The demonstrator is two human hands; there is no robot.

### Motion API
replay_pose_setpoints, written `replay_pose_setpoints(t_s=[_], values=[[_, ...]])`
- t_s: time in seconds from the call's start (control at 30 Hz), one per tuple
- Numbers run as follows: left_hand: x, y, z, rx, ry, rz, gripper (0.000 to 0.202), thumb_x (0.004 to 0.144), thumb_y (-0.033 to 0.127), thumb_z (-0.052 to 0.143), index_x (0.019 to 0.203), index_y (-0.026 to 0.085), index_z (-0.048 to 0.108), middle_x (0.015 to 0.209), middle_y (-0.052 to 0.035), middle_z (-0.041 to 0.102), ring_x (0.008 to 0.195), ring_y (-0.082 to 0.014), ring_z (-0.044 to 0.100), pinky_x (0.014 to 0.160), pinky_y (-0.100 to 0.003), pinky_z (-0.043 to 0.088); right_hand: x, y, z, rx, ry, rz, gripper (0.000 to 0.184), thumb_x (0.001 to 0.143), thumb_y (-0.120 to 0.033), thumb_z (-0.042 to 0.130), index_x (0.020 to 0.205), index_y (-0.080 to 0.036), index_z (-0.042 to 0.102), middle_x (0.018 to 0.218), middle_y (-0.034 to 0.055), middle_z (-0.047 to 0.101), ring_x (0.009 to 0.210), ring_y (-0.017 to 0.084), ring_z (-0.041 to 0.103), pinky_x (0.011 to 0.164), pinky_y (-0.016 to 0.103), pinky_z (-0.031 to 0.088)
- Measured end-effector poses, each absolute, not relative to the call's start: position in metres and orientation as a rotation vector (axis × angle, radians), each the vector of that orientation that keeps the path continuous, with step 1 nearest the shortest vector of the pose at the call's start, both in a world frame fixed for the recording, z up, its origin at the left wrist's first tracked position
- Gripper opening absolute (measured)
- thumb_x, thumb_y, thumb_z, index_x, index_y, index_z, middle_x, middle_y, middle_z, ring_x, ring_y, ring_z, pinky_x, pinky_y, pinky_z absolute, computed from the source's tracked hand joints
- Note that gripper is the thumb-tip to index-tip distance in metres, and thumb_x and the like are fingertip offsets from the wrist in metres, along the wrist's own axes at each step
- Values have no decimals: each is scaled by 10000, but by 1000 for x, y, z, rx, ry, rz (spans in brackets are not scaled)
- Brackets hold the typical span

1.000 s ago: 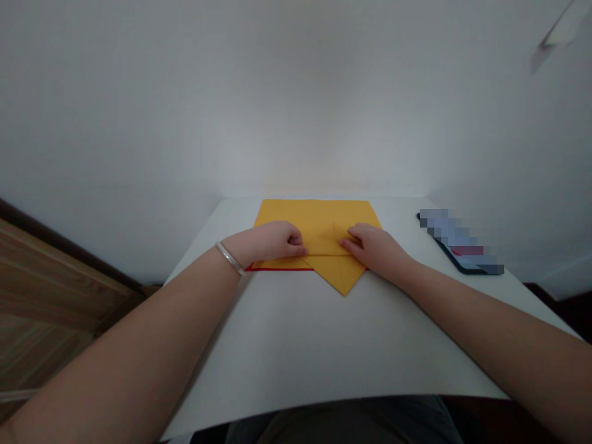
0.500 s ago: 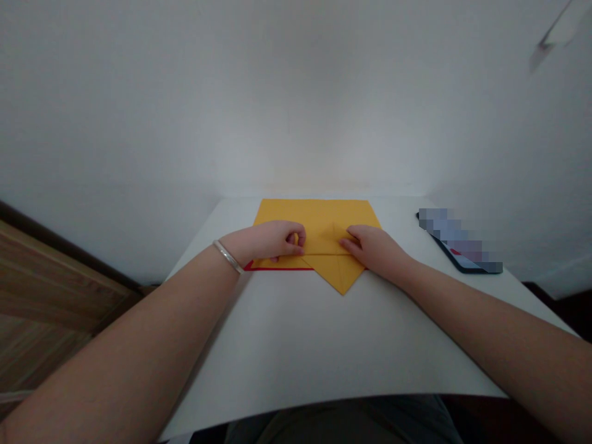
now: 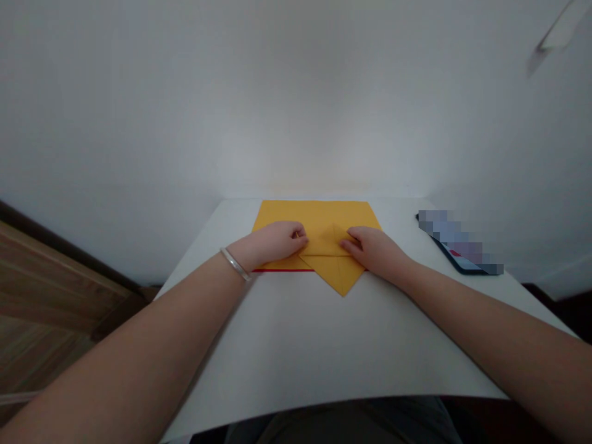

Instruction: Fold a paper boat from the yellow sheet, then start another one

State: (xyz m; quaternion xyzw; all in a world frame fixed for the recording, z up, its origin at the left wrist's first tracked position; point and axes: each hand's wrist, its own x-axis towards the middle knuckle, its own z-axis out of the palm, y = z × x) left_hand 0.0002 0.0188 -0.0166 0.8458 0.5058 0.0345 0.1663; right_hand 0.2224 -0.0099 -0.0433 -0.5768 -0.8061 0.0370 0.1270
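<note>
A folded yellow paper point(image 3: 319, 216) lies at the far middle of the white table point(image 3: 324, 345), its folded point aimed toward me and a red edge showing under its near left side. My left hand point(image 3: 272, 242), a silver bracelet on its wrist, rests on the paper's left part with fingers curled and pinching a small flap near the centre. My right hand point(image 3: 374, 246) lies on the paper's right part, fingers together and pressing the fold down.
A dark phone point(image 3: 457, 246) lies on the table's right side, near the far corner. A white wall stands right behind the table. Wooden flooring point(image 3: 41, 296) shows to the left of the table's edge.
My left hand shifted slightly right and forward, fingertips lifting a small triangular flap at the paper's centre. The right hand stayed put.
</note>
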Motion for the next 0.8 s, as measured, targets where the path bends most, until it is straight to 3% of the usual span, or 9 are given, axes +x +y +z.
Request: replay_pose_setpoints(t_s=[0.1, 0.2, 0.37, 0.53, 0.8], values=[[9, 8, -17, 2509, 1630, 228, 357, 873, 448, 435, 1072, 177, 556, 908, -76, 648, 769, -217, 601, 669, -310, 445, 219, -7, -40, -1640, -2346, 114, 258, 897, -362, 451, 717, -191, 522, 699, 38, 592, 616, 147, 469, 553, 264, 264], [14, -1, -18, 2814, 1450, 470, 339, 895, 346, 451, 1168, 163, 530, 1110, -106, 605, 1025, -247, 563, 873, -358, 435, 216, -5, -36, -1604, -2341, 131, 258, 897, -362, 452, 717, -191, 521, 707, 33, 599, 625, 146, 478, 560, 262, 270], [16, -2, -29, 2980, 1081, 422, 565, 909, 375, 457, 1420, 181, 313, 1480, -124, 332, 1329, -269, 338, 1113, -466, 205, 213, -6, -33, -1615, -2331, 112, 269, 907, -377, 444, 743, -191, 547, 739, 40, 629, 633, 148, 499, 569, 264, 283], [15, -1, -40, 2923, 1138, 248, 675, 937, 459, 370, 1483, 138, 137, 1563, -118, 111, 1431, -271, 116, 1144, -460, 112, 210, -7, -32, -1643, -2338, 86, 225, 905, -344, 453, 785, -184, 555, 773, 54, 646, 679, 160, 528, 613, 265, 316], [15, -1, -40, 2898, 1128, 157, 691, 943, 510, 301, 1494, 153, 85, 1563, -120, 84, 1439, -244, 85, 1143, -444, 103, 209, -7, -33, -1651, -2329, 26, 223, 906, -333, 456, 768, -181, 545, 784, 63, 642, 683, 160, 524, 618, 265, 322]])
